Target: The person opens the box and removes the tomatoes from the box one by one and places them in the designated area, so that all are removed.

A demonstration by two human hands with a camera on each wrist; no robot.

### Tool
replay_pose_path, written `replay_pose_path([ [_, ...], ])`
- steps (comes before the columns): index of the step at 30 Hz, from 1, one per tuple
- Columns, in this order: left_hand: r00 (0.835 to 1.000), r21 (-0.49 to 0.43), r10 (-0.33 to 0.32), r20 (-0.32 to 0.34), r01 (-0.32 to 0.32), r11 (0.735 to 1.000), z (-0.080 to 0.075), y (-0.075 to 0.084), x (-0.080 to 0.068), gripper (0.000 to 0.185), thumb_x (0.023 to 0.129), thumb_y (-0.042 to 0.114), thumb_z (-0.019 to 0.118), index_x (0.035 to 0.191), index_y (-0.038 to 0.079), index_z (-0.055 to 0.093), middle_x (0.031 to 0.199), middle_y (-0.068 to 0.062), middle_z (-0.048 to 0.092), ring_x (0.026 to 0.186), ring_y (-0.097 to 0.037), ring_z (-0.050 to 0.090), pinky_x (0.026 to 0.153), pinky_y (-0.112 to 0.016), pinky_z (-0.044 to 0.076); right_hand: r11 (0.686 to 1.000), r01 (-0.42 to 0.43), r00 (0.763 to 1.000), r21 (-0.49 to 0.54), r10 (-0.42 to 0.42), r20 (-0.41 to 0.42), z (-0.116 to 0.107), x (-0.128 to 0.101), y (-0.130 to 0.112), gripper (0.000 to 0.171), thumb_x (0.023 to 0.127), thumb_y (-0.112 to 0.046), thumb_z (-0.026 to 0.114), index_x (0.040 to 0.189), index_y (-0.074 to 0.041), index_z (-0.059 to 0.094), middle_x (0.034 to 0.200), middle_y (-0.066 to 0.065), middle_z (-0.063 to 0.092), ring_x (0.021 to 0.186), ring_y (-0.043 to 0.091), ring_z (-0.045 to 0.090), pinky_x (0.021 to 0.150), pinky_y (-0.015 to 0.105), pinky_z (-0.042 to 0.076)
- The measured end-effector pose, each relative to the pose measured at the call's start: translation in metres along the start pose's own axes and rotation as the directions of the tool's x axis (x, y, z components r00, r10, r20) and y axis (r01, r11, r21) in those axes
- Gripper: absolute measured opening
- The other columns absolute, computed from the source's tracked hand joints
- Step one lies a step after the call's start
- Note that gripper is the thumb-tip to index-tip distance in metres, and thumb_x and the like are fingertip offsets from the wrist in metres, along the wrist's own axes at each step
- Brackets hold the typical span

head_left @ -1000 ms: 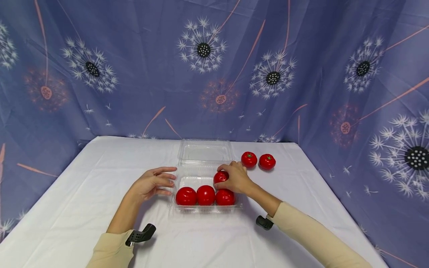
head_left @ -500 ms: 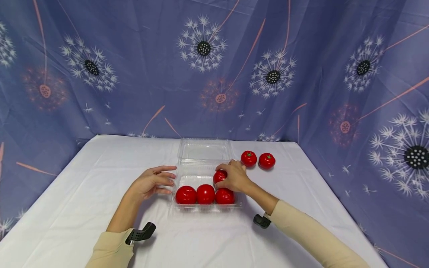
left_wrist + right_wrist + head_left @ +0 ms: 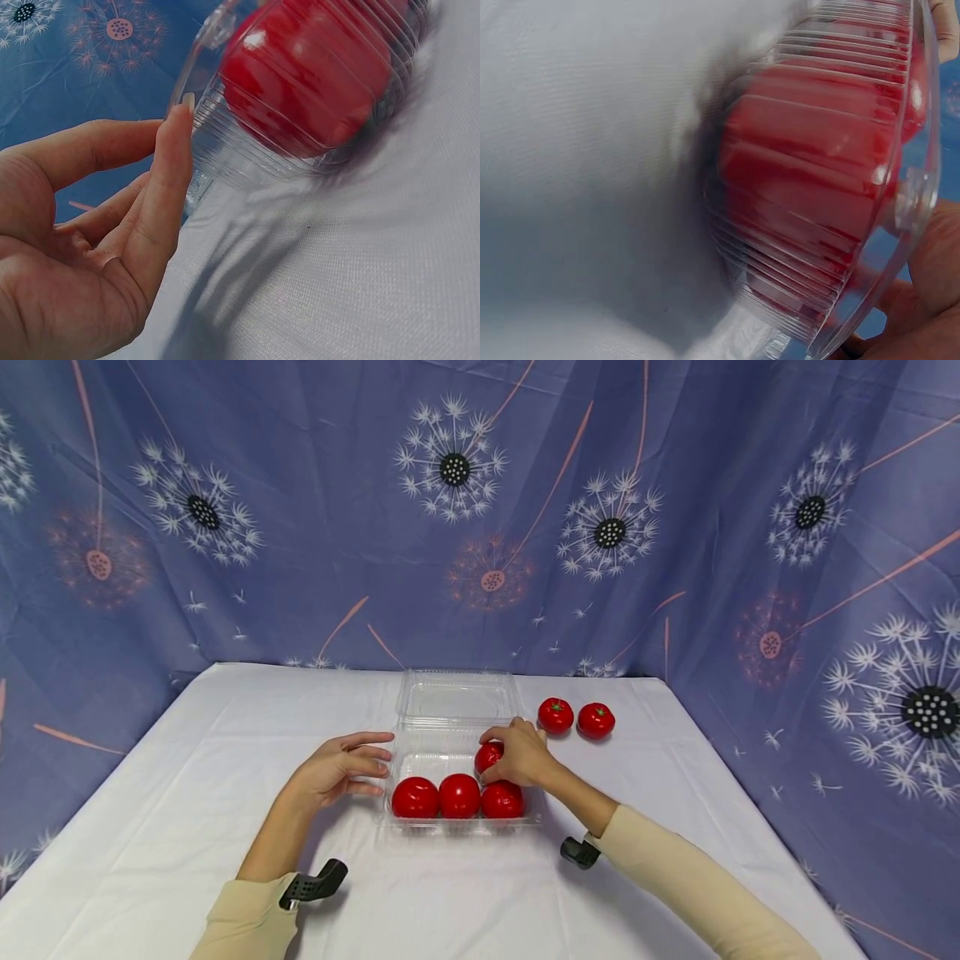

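Note:
My right hand (image 3: 528, 755) grips a red tomato (image 3: 487, 757) between thumb and fingers, at the right side of a clear plastic clamshell box (image 3: 427, 766). A row of 3 red tomatoes fills the front of that box, among them the middle tomato (image 3: 459, 796). At the box's left side my left hand (image 3: 337, 770) has its fingers spread and extended. In the left wrist view, its fingertips (image 3: 177, 124) are right at the box rim, beside a tomato (image 3: 307, 75) seen through the ribbed wall. The right wrist view shows the box's other wall, with the right hand partly hidden behind it.
The clear lid (image 3: 459, 700) lies folded back behind the box. Two more tomatoes with green stems, a left one (image 3: 556, 717) and a right one (image 3: 596, 721), sit behind and right of it. A white cloth (image 3: 465, 902) covers the table; a patterned blue curtain (image 3: 315, 510) surrounds it.
The right hand and its tomato have shifted very slightly left within the box. The left hand stays at the box's left side.

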State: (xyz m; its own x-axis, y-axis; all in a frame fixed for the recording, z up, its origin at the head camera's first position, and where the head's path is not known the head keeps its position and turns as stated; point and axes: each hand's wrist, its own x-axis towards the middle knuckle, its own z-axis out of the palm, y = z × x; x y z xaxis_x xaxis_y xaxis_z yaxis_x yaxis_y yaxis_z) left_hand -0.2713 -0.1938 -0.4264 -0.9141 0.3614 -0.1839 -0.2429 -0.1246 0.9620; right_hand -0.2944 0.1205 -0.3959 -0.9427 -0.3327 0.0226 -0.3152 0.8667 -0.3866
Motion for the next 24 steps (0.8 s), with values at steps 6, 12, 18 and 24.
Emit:
replay_pose_path([
  [6,1.0,0.0,-0.006,-0.01,0.006,1.0,0.0006,-0.0006,0.0016,0.068,0.089,-0.004,0.065,0.151,-0.007,0.038,0.116,-0.012,0.065,0.084,-0.016,0.071,0.071,-0.037,0.065,1.0,-0.006,1.0,0.025,0.006,0.007,-0.0012,-0.0001,-0.0015,0.053,0.066,-0.027,0.092,0.116,-0.016,0.075,0.105,0.012,0.062,0.106,0.028,0.051,0.087,0.045,0.037],
  [12,1.0,-0.007,0.002,0.001,-0.001,1.0,0.0006,0.0001,-0.0018,0.068,0.089,-0.003,0.065,0.151,-0.007,0.037,0.113,-0.01,0.066,0.084,-0.016,0.071,0.071,-0.036,0.065,0.999,0.019,1.0,0.038,-0.019,-0.012,0.0013,-0.0001,0.0006,0.053,0.067,-0.025,0.092,0.116,-0.014,0.076,0.104,0.012,0.063,0.105,0.028,0.053,0.089,0.047,0.04],
  [18,1.0,-0.018,0.005,0.01,-0.004,1.0,0.001,0.0005,-0.0037,0.067,0.089,-0.004,0.065,0.151,-0.006,0.039,0.111,-0.009,0.066,0.085,-0.016,0.071,0.07,-0.036,0.065,0.998,0.038,0.999,0.05,-0.036,-0.027,0.002,0.0012,0.0015,0.053,0.066,-0.023,0.093,0.115,-0.013,0.077,0.106,0.013,0.066,0.104,0.029,0.056,0.093,0.051,0.046],
  [24,1.0,-0.007,0.003,-0.001,-0.003,1.0,0.0017,0.0011,-0.0028,0.068,0.089,-0.004,0.065,0.151,-0.007,0.038,0.112,-0.009,0.066,0.084,-0.016,0.07,0.07,-0.036,0.065,0.995,0.076,0.996,0.07,-0.073,-0.049,-0.0003,0.0027,0.0033,0.054,0.064,-0.02,0.094,0.115,-0.012,0.077,0.103,0.011,0.068,0.099,0.025,0.057,0.085,0.043,0.054],
])
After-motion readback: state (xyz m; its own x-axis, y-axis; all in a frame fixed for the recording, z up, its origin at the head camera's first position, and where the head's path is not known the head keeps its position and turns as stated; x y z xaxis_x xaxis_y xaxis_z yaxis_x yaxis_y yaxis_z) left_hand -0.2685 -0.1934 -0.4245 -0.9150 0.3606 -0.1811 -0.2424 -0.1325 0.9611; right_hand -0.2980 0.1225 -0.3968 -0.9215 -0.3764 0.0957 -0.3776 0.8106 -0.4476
